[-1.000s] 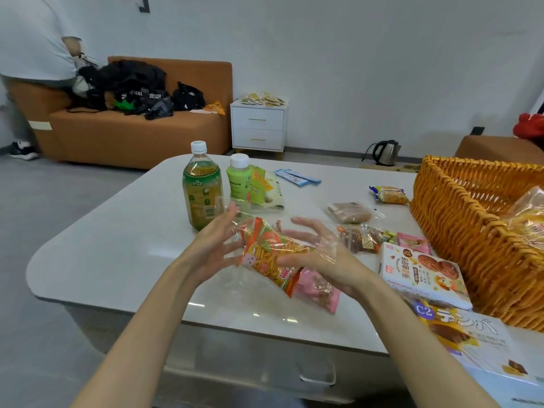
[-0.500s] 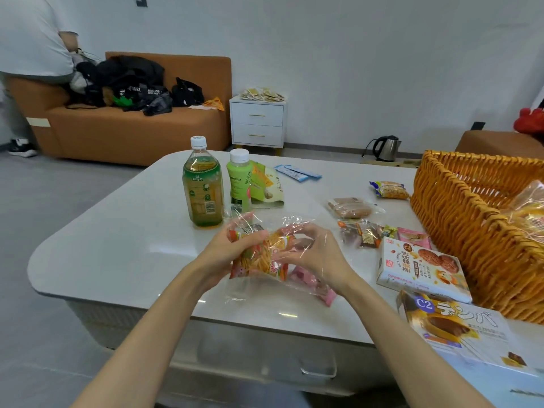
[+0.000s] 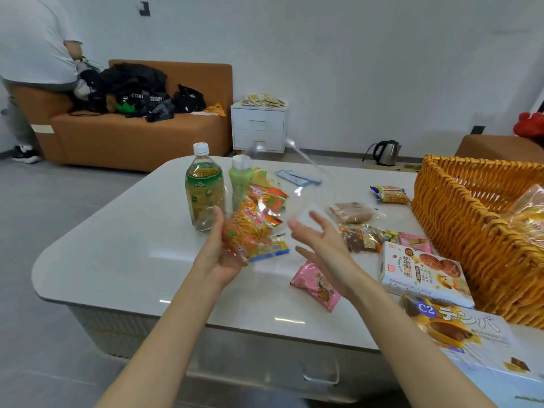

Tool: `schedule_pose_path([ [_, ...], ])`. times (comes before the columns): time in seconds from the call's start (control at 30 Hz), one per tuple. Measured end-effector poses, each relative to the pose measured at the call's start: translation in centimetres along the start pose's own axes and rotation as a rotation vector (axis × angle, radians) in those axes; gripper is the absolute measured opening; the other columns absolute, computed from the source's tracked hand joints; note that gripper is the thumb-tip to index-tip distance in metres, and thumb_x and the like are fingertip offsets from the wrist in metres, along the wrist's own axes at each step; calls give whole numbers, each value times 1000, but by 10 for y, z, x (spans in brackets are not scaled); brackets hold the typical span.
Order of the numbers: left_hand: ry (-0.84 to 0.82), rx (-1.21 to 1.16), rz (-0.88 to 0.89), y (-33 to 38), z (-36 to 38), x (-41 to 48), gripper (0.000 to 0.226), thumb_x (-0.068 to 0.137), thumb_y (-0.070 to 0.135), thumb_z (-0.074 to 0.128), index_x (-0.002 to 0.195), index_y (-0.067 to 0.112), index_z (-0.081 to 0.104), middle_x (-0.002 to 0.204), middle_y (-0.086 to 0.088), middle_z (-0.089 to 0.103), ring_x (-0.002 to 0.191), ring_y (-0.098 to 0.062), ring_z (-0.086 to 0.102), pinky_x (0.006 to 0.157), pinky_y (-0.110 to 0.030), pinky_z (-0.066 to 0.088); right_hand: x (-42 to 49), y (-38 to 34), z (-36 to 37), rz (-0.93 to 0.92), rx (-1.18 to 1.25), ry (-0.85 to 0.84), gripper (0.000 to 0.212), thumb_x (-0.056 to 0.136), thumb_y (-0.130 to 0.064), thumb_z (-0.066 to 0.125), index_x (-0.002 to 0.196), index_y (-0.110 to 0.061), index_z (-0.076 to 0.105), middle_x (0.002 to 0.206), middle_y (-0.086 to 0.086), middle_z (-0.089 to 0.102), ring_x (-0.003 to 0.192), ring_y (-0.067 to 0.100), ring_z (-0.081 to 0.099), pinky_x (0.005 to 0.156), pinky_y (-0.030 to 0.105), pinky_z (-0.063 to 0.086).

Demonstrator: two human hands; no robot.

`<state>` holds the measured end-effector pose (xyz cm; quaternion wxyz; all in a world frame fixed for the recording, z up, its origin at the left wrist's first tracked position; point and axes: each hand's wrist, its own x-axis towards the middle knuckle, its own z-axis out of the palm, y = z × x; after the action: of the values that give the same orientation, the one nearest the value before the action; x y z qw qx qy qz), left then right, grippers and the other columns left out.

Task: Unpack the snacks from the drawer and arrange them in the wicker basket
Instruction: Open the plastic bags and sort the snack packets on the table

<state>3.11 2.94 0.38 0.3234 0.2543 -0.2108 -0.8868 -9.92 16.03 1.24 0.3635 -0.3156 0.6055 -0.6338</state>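
Pink packet point(image 3: 316, 285): dropped onto table point(image 3: 117, 245) — room leftward.
Orange pack point(image 3: 250, 228): my left hand point(image 3: 218, 255) grips it, pointing up-right.
Right hand point(image 3: 321, 242): released.

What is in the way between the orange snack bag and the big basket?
The open right hand is raised between the orange snack bag, held in the left hand, and the wicker basket. Small packets and a cookie box lie flat on the table there, probably low enough to lift over.
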Motion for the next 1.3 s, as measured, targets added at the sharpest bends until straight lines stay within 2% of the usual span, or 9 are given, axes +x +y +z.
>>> schedule_pose_path([
  [0.1, -126, 79, -50, -8, 9, -4, 62, 80, 55, 57, 125, 11, 59, 119, -16, 67, 114, -33, 61, 99, -51, 45, 7, 1, 6, -128, -54, 114, 38, 89, -24, 66, 125, -11, 62, 109, -3, 72, 101, 12, 67, 93, 32, 54],
  [0.23, -124, 158, 118, 0, 10, 2, 52, 87, 47, 52, 134, 24, 53, 115, 3, 69, 111, -24, 62, 80, -48, 53, 8, -14, -6, -333, 74, 230, 16, 91, -14, 63, 103, -10, 72, 105, 1, 74, 104, 16, 67, 89, 31, 56],
  [0.37, -67, 139, 198, 8, 7, 3, 22, 95, 34, 51, 112, 27, 61, 97, 13, 70, 102, -12, 65, 72, -37, 53, 3, -20, -13, -343, 64, 262, 16, 88, -14, 67, 99, -5, 73, 99, 1, 75, 97, 10, 68, 89, 31, 54],
  [0.47, -32, 220, 157, 13, -3, 2, 16, 90, 28, 61, 105, 29, 66, 98, 10, 72, 111, -14, 60, 91, -38, 49, 2, -18, -16, -256, 167, 180, 18, 87, -14, 66, 102, -5, 71, 102, 8, 74, 97, 16, 69, 81, 27, 55],
  [0.73, -229, 1027, 92, 19, -10, -3, 95, 46, 77, 75, 122, 24, 60, 111, 4, 71, 98, -11, 69, 77, -21, 51, -1, -13, -19, -111, 152, 10, 10, 95, -21, 58, 100, -17, 65, 97, -5, 74, 81, 10, 63, 69, 21, 53],
  [0.87, -292, 929, 174, 16, -9, -3, 92, 46, 69, 81, 118, 15, 62, 112, -2, 71, 104, -16, 67, 79, -22, 56, -2, -12, -19, -128, 39, -6, 43, 83, -46, 61, 118, -22, 63, 110, -6, 71, 95, 5, 64, 79, 19, 51],
  [0.97, -215, 832, 200, 14, -6, -4, 62, 66, 52, 75, 115, 16, 63, 104, -1, 73, 101, -20, 68, 78, -28, 57, -5, -8, -27, -37, -146, -115, 64, 73, -54, 66, 130, -27, 55, 126, -8, 63, 112, 4, 61, 95, 25, 50],
  [1.1, -113, 735, 204, 13, -7, -5, 42, 81, 38, 64, 118, 18, 62, 107, -2, 72, 102, -21, 66, 80, -33, 55, -15, -4, -23, -9, -271, -179, 34, 88, -26, 67, 121, -23, 60, 107, -2, 73, 89, 6, 71, 72, 16, 53],
  [1.3, -79, 672, 218, 21, -7, -10, 53, 80, 42, 63, 126, 17, 57, 118, -5, 67, 109, -24, 63, 82, -36, 56, -10, -4, -21, 23, 46, 33, 17, 83, -13, 72, 98, -8, 75, 97, 8, 75, 81, 14, 70, 73, 24, 59],
])
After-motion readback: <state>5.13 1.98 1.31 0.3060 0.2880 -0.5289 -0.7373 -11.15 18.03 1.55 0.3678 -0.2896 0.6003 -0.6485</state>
